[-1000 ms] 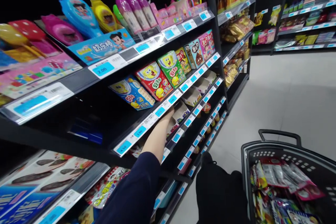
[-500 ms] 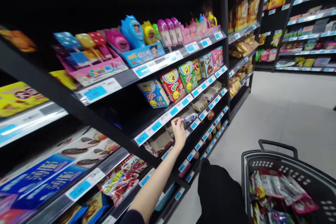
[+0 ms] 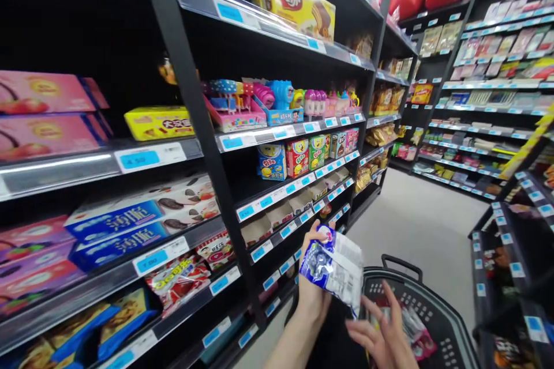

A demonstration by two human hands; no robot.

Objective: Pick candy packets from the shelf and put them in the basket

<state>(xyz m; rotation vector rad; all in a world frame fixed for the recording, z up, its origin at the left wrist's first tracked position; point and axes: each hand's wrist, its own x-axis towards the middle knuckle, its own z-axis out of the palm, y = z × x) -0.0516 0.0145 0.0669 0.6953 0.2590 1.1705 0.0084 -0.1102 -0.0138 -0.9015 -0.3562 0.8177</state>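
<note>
My left hand grips a blue-and-silver snack packet by its left side, with thumb and fingers around the edge. Dark round fruit is printed on the blue part. My right hand is open, fingers spread, just below the packet's lower right corner; whether a finger touches it I cannot tell. Under both hands stands a dark plastic shopping basket. Several bagged snacks lie inside it, partly hidden by my right hand.
Black shelves on the left carry candy boxes, toy-shaped sweets, a yellow cake box and blue biscuit boxes. Open cartons sit on a lower shelf. Grey floor runs down the aisle, with more shelving on the right.
My left hand has drawn the blue packet out of a lower-shelf carton and brought it over beside the basket. My right hand has come into view. The view has shifted, showing more upper shelving.
</note>
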